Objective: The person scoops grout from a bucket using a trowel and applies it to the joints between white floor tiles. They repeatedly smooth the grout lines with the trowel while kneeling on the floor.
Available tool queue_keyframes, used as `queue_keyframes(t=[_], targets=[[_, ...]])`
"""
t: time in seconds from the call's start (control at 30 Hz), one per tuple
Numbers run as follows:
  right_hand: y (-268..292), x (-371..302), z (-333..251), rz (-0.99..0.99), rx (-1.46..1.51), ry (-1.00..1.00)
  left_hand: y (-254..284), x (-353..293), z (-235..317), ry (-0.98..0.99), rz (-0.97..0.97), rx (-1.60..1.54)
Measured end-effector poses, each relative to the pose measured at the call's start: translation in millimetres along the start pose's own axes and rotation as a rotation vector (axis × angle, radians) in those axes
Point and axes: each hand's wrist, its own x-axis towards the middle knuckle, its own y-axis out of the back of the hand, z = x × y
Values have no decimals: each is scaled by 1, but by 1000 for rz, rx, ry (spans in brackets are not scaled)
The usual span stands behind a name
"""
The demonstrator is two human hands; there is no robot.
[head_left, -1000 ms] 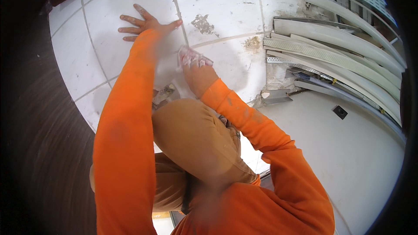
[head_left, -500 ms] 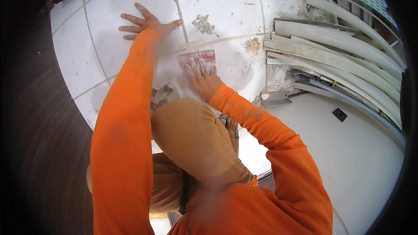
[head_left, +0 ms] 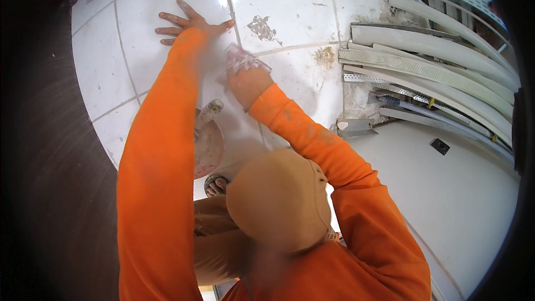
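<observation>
My left hand (head_left: 192,24) lies on the white tiled floor (head_left: 290,0) with its fingers spread wide, holding nothing. In my right hand (head_left: 249,83) is a flat, reddish spreader (head_left: 241,56) smeared with white paste. It is tilted against the tiles beside a grout joint, just below and to the right of my left hand. My fingers lie across it and hide part of it. Between my left forearm and my knee sits a pinkish round tub (head_left: 210,147), partly covered by my sleeve. A dirty tool handle (head_left: 209,110) sticks up over its rim.
Long white plastic trims and perforated metal strips (head_left: 429,61) are stacked along the right. A grey metal piece (head_left: 356,127) lies below them, beside a pale panel (head_left: 446,189) with a small black square (head_left: 439,145). A dark brown surface (head_left: 44,161) borders the left.
My right hand has shifted left and turned, tilting the spreader. My knee has moved down and right, uncovering the tub and a sandalled foot. The left hand stays nearly in place.
</observation>
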Motion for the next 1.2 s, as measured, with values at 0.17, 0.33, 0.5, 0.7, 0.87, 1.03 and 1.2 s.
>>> queue_keyframes(t=[0.17, 0.33, 0.5, 0.7, 0.87, 1.03, 1.2], targets=[[51, -22, 27, -308, 418, -28, 0, 4, -10, 21, 76, -65], [43, -88, 45, 141, 1070, -648, 8, 20, -30, -56, 26, -151], [-33, -139, 23, 565, 1875, -909, 91, 19, -82, -453, -79, 284], [24, -160, 18, 419, 2445, -806, 109, -169, -47, -718, -467, 353], [53, -136, -22, 300, 2619, -580, 43, -279, -88, -527, -467, -517], [57, -122, -40, -180, 1988, -552, -15, -297, -152, -296, -382, -1528], [45, -85, -62, 408, 675, -132, 6, -346, -228, -206, -179, -1663]])
